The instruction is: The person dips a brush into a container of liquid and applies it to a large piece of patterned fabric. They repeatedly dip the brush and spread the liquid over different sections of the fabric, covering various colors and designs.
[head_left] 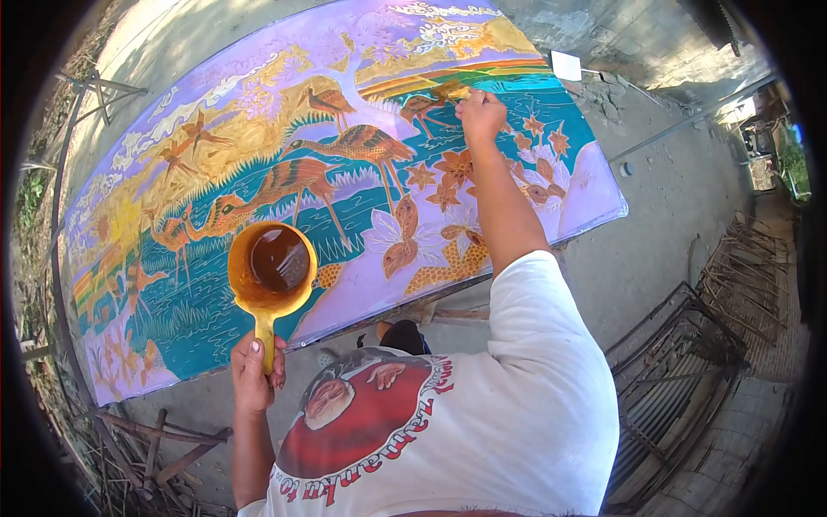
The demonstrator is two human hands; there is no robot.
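My left hand (251, 372) is closed around the handle of a yellow dipper (269, 301). Dark brown liquid (280, 258) lies in its bowl, which is over the near edge of a large painted cloth (379, 228). Birds, flowers and teal water cover the cloth, with purple and ochre areas. Across its far right part reaches my right hand (481, 115), fingers pinched on a small yellow-brown piece (455, 90) against the surface. Whether that piece is a sponge or a brush cannot be made out. Nearby is a painted brown bird (419, 108).
Wooden supports (159, 444) show at the cloth's lower left. Beyond the right corner lies a white square object (566, 66) on the concrete ground (680, 181). A dark metal rack (672, 379) and wooden sticks (749, 276) are to the right.
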